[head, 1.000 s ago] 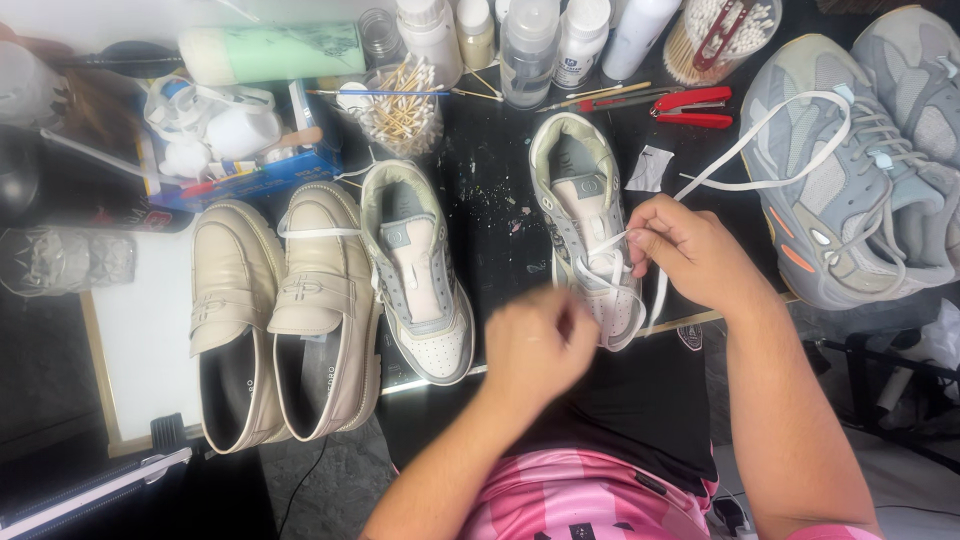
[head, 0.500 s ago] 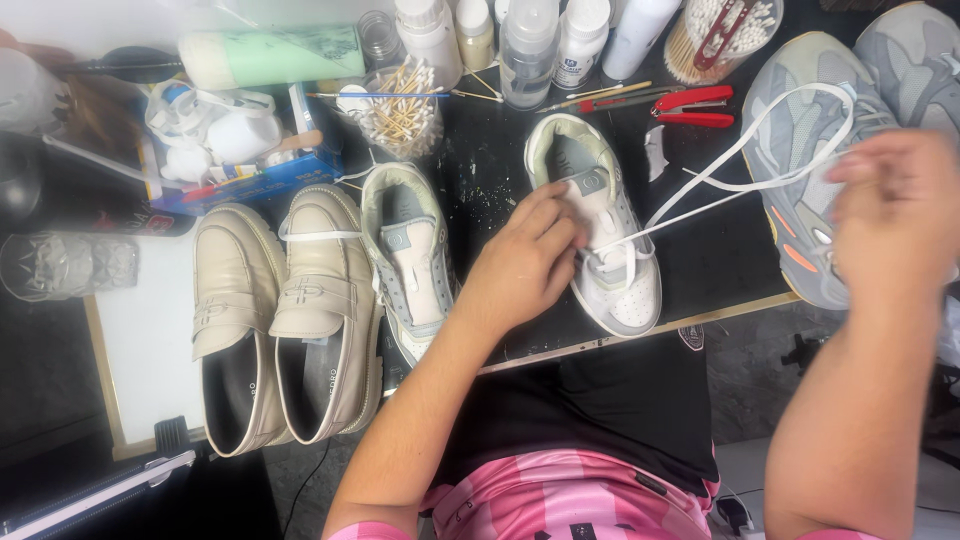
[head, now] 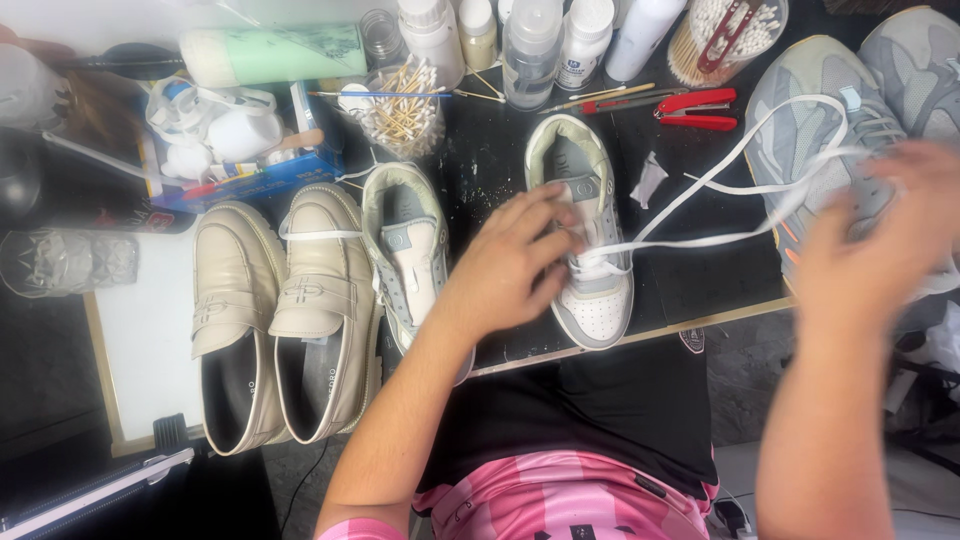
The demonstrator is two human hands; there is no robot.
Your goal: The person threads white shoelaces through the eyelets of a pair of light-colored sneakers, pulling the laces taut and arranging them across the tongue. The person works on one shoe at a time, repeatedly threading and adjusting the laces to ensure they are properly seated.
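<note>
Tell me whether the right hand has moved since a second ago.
Yes. The right hand has left the white sneaker it was lacing and swung right, over the grey sneaker, pulling the white lace taut.

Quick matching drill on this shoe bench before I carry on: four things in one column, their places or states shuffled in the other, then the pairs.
1. white lace
2. red stapler
3. beige loafers
4. left hand

A. lies at the back, near the bottles
B. rests on the white and grey sneaker
C. stretched from the sneaker toward the right hand
D. stand side by side at the left

Pairs: 1-C, 2-A, 3-D, 4-B
</note>
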